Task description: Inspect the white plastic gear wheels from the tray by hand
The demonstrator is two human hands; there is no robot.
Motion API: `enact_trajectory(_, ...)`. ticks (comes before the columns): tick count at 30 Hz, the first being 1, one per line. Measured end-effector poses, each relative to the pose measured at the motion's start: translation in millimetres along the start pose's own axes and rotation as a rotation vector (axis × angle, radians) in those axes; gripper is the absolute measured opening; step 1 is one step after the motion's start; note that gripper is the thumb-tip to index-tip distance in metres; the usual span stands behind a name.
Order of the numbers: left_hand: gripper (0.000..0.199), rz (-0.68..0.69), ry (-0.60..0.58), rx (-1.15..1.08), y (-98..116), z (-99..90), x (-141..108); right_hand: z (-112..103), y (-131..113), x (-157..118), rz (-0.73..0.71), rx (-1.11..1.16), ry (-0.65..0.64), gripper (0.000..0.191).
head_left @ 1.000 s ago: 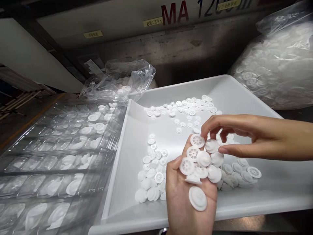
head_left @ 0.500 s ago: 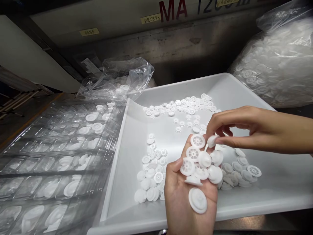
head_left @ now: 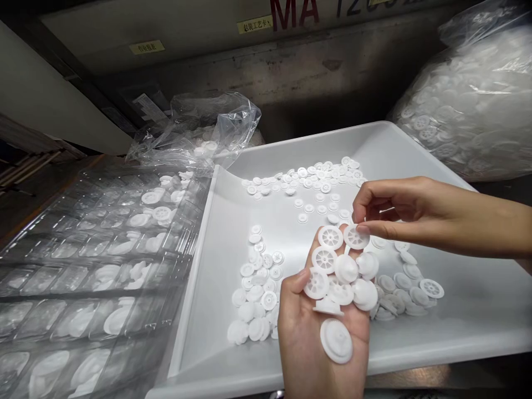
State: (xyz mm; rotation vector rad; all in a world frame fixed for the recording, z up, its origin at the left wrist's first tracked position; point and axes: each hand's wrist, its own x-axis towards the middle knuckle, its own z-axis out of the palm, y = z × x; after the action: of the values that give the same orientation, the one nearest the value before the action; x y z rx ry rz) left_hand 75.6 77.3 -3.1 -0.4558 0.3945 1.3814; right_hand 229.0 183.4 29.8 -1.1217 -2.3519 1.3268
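Note:
Palm up, my left hand (head_left: 322, 343) cradles several small white plastic wheel-like discs (head_left: 346, 269); some show spoked faces, others domed or pointed sides. One larger round disc (head_left: 336, 340) lies near the heel of the palm. Thumb and fingers of my right hand (head_left: 386, 213) pinch a spoked white disc (head_left: 356, 237) by its edge, at the fingertips of my left hand. Both hands are above a pale grey tray (head_left: 233, 219), where more white discs lie in groups at the back (head_left: 307, 177), left (head_left: 257, 288) and right (head_left: 409, 288).
At left, stacked clear blister trays (head_left: 87, 246) hold white parts in some pockets. An open clear plastic bag (head_left: 236, 127) lies behind them. A full bag of white parts (head_left: 465, 105) stands at the back right. A labelled metal panel (head_left: 199, 61) rises behind.
The disc in my right fingers has turned from nearly edge-on to spoked face up. My right hand has shifted slightly; my left hand stays almost still. The view has tilted a little.

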Motion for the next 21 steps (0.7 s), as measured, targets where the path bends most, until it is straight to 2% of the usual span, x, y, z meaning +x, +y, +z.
enact_trajectory(5,0.038,0.003,0.071,-0.057,-1.0,-1.3,-1.4,0.2,1.8,1.3,0.019,-0.081,0.017,0.013)
enact_trajectory(9,0.040,0.023,0.070,-0.050,1.8,-1.8,-2.8,-6.2,-3.3,-5.7,-0.106,-0.250,0.053,0.017)
enact_trajectory(16,0.044,0.081,0.120,-0.022,2.8,-1.1,-1.5,2.1,-12.8,-15.9,-0.278,-0.329,-0.123,0.019)
enact_trajectory(19,0.043,0.105,0.160,-0.017,2.1,0.5,-0.3,6.8,-9.6,-13.9,-0.273,-0.293,-0.111,0.018)
enact_trajectory(21,0.041,0.118,0.173,-0.013,1.4,2.2,0.7,6.8,-10.4,-13.0,-0.198,-0.249,-0.078,0.017)
